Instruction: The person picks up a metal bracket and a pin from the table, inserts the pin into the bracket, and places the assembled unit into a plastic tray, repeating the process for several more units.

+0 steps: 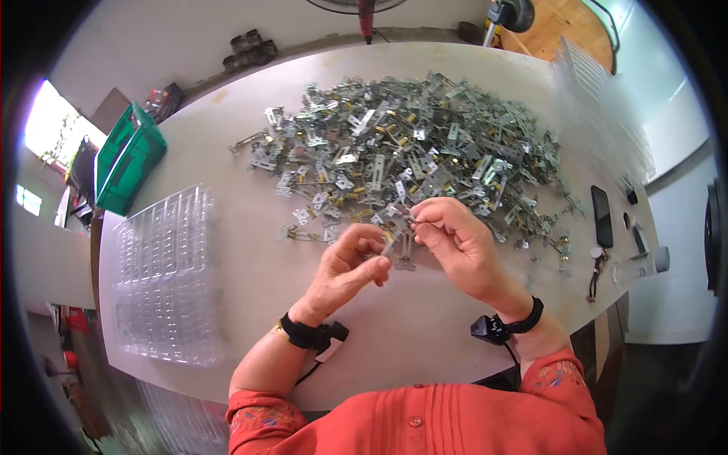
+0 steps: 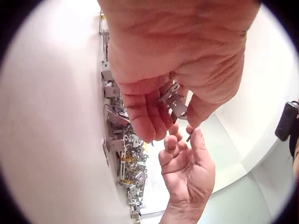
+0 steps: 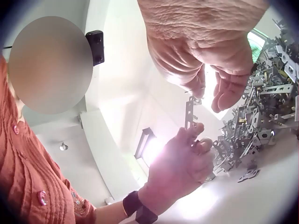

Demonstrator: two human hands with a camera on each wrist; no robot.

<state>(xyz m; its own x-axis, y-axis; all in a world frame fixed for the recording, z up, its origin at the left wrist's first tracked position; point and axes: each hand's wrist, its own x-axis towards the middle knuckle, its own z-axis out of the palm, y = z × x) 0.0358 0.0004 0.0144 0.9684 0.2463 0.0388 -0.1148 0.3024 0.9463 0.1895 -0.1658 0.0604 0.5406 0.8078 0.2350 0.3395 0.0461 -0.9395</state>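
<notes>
My left hand (image 1: 378,254) grips a thin perforated metal strip (image 1: 394,241) above the white table (image 1: 250,258). In the right wrist view the strip (image 3: 189,112) stands upright out of the left hand's curled fingers (image 3: 187,140). My right hand (image 1: 417,223) pinches the strip's other end, close to the left hand. The left wrist view shows the strip (image 2: 174,100) between the left fingers, with the right hand (image 2: 188,135) just below it. Just beyond both hands lies a big pile of metal brackets and strips (image 1: 409,144).
A single bracket (image 1: 405,263) lies on the table under the hands. Clear plastic compartment trays (image 1: 163,280) lie at the left, with a green basket (image 1: 125,159) behind them. A phone (image 1: 601,216) and small items sit at the right edge.
</notes>
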